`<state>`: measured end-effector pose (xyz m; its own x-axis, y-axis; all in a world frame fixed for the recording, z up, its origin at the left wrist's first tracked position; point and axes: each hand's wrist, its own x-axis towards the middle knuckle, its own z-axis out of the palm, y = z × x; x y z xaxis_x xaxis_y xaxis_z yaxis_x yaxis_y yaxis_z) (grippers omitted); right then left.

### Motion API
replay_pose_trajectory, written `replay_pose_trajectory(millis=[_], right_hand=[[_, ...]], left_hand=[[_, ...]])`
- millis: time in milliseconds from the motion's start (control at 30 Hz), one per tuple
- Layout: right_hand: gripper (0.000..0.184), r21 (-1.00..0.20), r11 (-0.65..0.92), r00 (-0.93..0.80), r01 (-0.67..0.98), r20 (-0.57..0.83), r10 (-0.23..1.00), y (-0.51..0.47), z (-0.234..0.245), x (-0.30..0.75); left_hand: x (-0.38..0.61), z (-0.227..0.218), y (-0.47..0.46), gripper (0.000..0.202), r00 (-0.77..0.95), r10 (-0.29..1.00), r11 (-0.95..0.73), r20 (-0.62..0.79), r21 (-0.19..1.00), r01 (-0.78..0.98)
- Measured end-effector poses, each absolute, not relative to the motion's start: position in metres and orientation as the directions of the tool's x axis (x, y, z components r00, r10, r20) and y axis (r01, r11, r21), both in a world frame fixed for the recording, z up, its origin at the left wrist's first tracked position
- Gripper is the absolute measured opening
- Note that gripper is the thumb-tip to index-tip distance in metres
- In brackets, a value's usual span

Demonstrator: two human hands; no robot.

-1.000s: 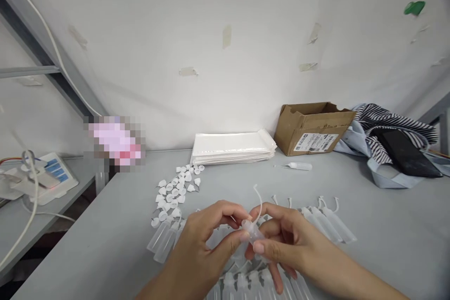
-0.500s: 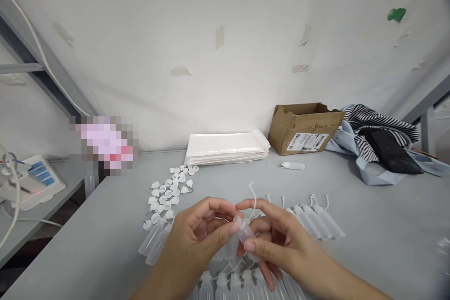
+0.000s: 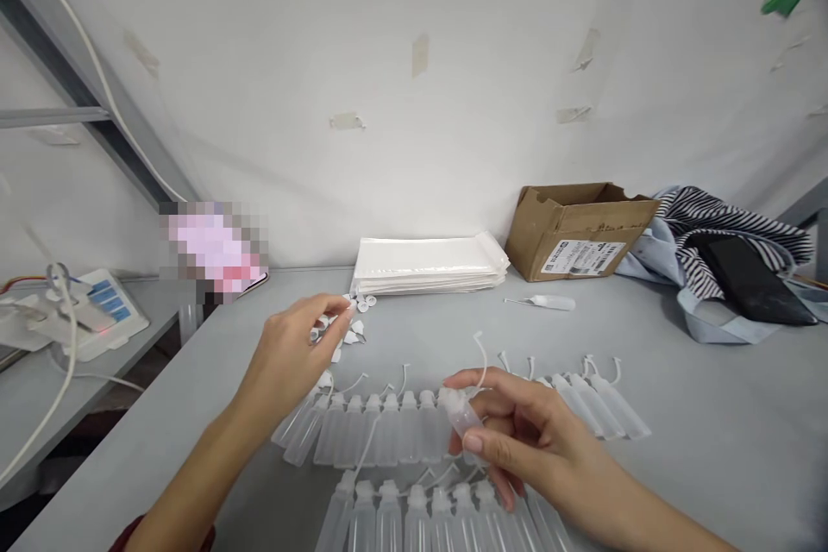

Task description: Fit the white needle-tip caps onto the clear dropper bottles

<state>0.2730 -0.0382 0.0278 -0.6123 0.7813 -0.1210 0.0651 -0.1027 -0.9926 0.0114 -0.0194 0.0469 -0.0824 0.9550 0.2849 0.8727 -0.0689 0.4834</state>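
My right hand (image 3: 517,431) grips a small translucent squeeze bottle (image 3: 461,416), tilted, between thumb and fingers. From the bottle's neck rises a thin curved strap (image 3: 481,362) with a small plug at its end. My left hand (image 3: 294,354) is over at the pile of white needle-tip caps (image 3: 353,335), with thumb and index finger pinched on a white cap (image 3: 351,304); the fingers partly hide the pile. Below the hands lies a row of similar bottles (image 3: 372,431), and a second row (image 3: 417,522) is nearer to me, partly cut off by the frame edge.
A stack of white padded envelopes (image 3: 427,259) lies against the wall, with a cardboard box (image 3: 579,233) beside it. One bottle with a needle tip (image 3: 549,302) rests before the box. Cloth and a black phone (image 3: 743,276) lie right; a white device (image 3: 100,315) stands left.
My left hand has left the bottle and moved away to the far left, onto the caps. My right hand still holds the bottle. The view has shifted slightly.
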Motion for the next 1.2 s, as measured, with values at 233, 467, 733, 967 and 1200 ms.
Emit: replay_pose_trajectory(millis=[233, 467, 733, 967, 1200], right_hand=[[0.042, -0.993, -0.085, -0.596, 0.083, -0.118, 0.794, -0.038, 0.034, 0.276], [0.038, -0.994, -0.089, -0.603, 0.062, -0.108, 0.791, -0.039, 0.031, 0.276], [0.035, -0.993, -0.091, -0.598, 0.073, -0.117, 0.793, -0.037, 0.026, 0.272], [0.034, -0.995, -0.079, -0.603, 0.066, -0.103, 0.791, -0.035, 0.027, 0.27], [0.036, -0.995, -0.037, -0.598, 0.089, -0.083, 0.797, -0.034, 0.027, 0.267]], left_hand=[[-0.01, 0.018, -0.003, 0.027, 0.157, 0.966, -0.213, 0.207, 0.284, 0.935], [-0.005, 0.01, -0.001, 0.031, 0.235, 0.959, -0.26, 0.16, 0.165, 0.951], [0.002, 0.009, 0.001, 0.03, 0.214, 0.959, -0.242, 0.187, 0.146, 0.959], [0.024, 0.034, -0.014, 0.019, 0.121, 0.947, -0.25, 0.299, 0.445, 0.86], [0.059, 0.042, -0.038, 0.016, 0.08, 0.977, -0.21, 0.197, 0.838, 0.503]])
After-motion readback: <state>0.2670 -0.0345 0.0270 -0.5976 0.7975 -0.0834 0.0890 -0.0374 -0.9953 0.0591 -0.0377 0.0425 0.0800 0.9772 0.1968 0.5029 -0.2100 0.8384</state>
